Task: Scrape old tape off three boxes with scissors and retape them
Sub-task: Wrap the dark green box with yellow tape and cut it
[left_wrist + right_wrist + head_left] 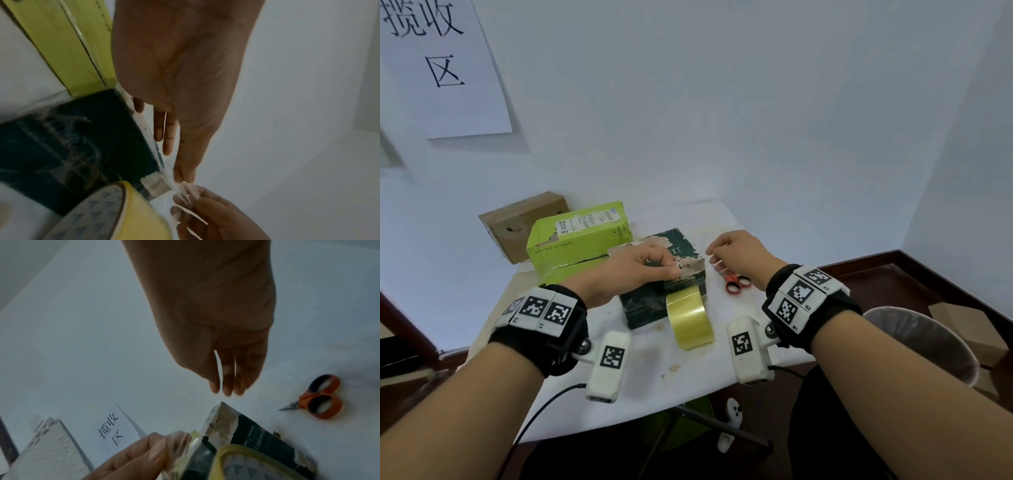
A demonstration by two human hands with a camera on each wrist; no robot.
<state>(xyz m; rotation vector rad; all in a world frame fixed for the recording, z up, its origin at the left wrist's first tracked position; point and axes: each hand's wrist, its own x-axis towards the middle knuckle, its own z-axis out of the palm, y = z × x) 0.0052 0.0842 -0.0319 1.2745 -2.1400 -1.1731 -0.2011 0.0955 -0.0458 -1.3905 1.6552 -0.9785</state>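
Left hand (640, 265) rests on the dark green box (664, 277), fingers curled, pinching a strip of clear tape (164, 183) at the box's right edge. Right hand (736, 255) hovers just right of that box, fingers curled, pinching thin pale tape scraps (714, 262). The box lies mid-counter, long axis running from near edge toward far edge. A yellow tape roll (690, 318) stands on edge against its near end. Red-handled scissors (736, 282) lie below the right hand, tips toward the far edge. Lime box (578, 240) and brown carton (517, 226) occupy the far left corner of the counter (688, 370). Wall sign (445, 65) reads "揽收区".
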